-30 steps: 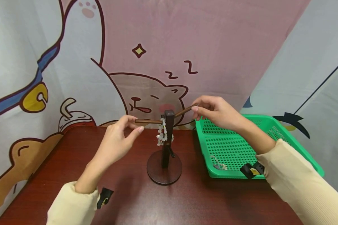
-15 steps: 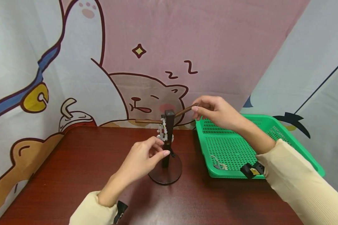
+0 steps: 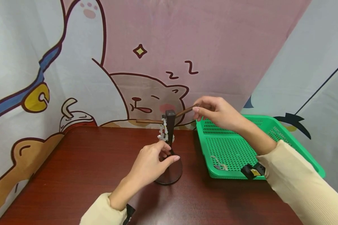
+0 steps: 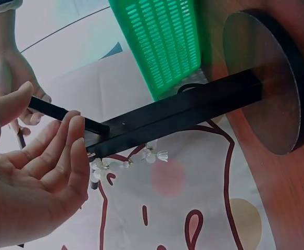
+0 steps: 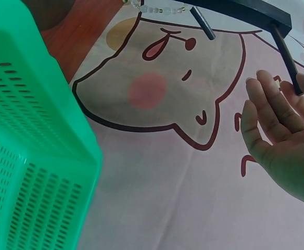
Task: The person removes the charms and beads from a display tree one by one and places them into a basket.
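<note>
A dark wooden jewelry stand [image 3: 171,120] rises upright from its round base [image 3: 169,178], with pegs sticking out of its post. My right hand [image 3: 221,114] pinches the end of the upper right peg [image 3: 185,111] between thumb and fingertips. Lower down, my left hand [image 3: 150,163] covers part of the post in the head view. The left wrist view has its thumb and fingers about the end of a front peg [image 4: 50,109]. A bracelet of clear and white beads [image 3: 165,129] hangs from the left peg [image 3: 149,121].
To the right stands a green perforated plastic basket [image 3: 204,156]. Inside its near left corner lies a light-coloured strand of jewelry with a grey piece [image 3: 221,165]. Behind the reddish-brown table [image 3: 81,168] hangs a cartoon-printed cloth [image 3: 228,47].
My left hand has let go of the left peg, come down and right across the stand, and taken hold of a front peg. My right hand has stayed on its peg.
</note>
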The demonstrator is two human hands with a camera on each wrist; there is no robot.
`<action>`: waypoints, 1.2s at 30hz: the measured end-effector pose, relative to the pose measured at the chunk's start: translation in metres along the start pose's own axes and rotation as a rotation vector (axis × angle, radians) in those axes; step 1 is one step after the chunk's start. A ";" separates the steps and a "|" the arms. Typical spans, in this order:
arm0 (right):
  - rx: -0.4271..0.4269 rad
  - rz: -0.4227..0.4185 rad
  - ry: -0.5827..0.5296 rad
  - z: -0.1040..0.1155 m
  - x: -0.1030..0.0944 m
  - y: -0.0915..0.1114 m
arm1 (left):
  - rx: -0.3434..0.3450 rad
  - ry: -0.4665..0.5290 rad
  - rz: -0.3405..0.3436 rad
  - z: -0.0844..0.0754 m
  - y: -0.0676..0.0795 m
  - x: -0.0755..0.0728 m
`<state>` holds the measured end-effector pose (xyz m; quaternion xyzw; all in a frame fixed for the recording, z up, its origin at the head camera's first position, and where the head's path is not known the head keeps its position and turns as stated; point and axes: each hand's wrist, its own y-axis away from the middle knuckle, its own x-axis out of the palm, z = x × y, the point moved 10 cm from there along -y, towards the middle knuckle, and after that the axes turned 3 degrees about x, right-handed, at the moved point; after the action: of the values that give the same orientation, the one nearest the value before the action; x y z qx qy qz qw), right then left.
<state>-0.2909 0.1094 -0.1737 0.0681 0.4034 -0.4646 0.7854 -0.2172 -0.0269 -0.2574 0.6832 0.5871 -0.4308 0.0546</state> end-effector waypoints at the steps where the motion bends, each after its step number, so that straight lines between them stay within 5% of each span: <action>1: 0.003 0.001 0.000 0.000 0.000 0.000 | 0.007 -0.010 -0.006 -0.001 0.000 -0.001; 7: 0.020 0.004 -0.012 -0.002 0.000 0.002 | 0.027 -0.055 -0.035 -0.005 0.002 -0.006; 14: 0.053 0.009 -0.048 -0.007 0.003 0.007 | -0.018 0.006 -0.034 0.002 0.006 -0.016; 25: 0.138 0.037 -0.049 -0.027 0.015 0.023 | -0.060 0.100 0.064 0.016 0.012 -0.027; 36: 0.137 0.112 -0.156 -0.031 0.053 0.039 | -0.026 0.131 0.145 0.021 0.013 -0.031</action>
<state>-0.2656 0.1101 -0.2421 0.1076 0.3038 -0.4502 0.8327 -0.2150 -0.0666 -0.2554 0.7500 0.5439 -0.3723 0.0559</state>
